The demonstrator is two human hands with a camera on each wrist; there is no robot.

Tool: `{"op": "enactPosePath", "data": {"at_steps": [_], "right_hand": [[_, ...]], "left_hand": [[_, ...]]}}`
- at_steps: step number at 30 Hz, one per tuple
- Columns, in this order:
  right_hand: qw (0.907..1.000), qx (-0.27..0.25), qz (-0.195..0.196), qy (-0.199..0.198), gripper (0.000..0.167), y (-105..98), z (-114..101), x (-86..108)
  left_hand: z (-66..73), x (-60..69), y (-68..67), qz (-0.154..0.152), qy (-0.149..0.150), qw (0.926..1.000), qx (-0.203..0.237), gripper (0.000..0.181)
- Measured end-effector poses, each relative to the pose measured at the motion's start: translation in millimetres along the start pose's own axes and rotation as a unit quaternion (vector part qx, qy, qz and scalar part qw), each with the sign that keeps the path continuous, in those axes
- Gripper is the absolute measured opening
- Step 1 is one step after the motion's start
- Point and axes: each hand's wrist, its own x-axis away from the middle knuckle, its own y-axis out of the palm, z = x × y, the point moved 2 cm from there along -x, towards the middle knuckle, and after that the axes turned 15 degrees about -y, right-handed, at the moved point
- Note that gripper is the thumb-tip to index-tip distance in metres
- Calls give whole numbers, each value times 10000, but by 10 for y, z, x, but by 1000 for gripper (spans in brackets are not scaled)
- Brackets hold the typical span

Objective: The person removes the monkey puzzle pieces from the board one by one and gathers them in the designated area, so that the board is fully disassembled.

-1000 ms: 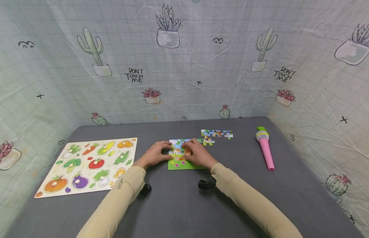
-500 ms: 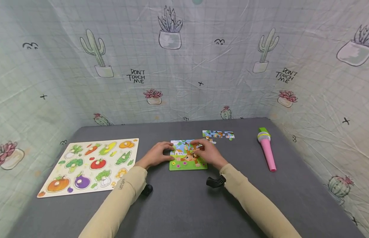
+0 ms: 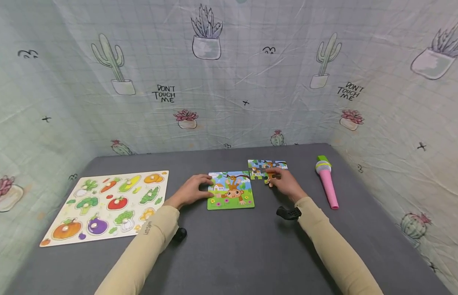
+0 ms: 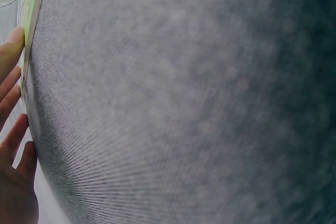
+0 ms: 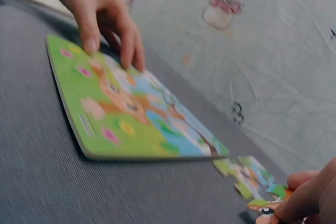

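A square puzzle board with a monkey picture on a green and blue ground lies flat on the table. My left hand rests against its left edge, thumb and fingers spread apart; in the right wrist view the fingertips touch that edge. To the board's right, my right hand pinches a puzzle piece showing part of the monkey's face. The piece is low, beside another puzzle piece with a notched edge. Just behind them lies a row of joined puzzle pieces, partly covered by the right fingers.
A cream vegetable peg board lies at the left, under or beside the left forearm. On the right lies a pink toy microphone with a green end. A cactus-print cloth hangs behind and around the grey table.
My right hand has left the middle of the board and gone right to the loose pieces, with a puzzle piece in its fingers. The left hand stays at the board's left edge.
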Motion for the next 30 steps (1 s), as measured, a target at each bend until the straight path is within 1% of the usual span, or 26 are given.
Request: {"op": "enactPosePath", "data": {"at_steps": [4, 6, 10, 14, 17, 22, 27, 30], "right_hand": [[9998, 147, 89, -57, 41, -73, 93, -14], [9998, 195, 68, -73, 41, -90, 121, -24], [9997, 221, 29, -102, 40, -96, 130, -67], [9989, 407, 60, -233, 39, -98, 120, -108], [9971, 677, 138, -309, 37, -105, 133, -117], [9938, 978, 224, -477, 35, -100, 167, -122], [9895, 1245, 260, -692, 32, -80, 179, -136], [9882, 1327, 227, -725, 32, -71, 181, -139]], "left_hand": [[-13, 9, -2, 17, -6, 10000, -27, 42], [-15, 7, -1, 10, -4, 10000, -41, 43], [-8, 7, -7, 18, 8, 10000, -27, 42], [4, 14, -9, 22, 5, 10000, 0, 42], [9, 7, -2, -34, -48, 10000, -32, 42], [10, -5, -1, -62, -44, 9999, -73, 43], [9, 5, -14, -74, -29, 10000, -44, 42], [6, 11, -18, -56, 0, 10000, -68, 42]]}}
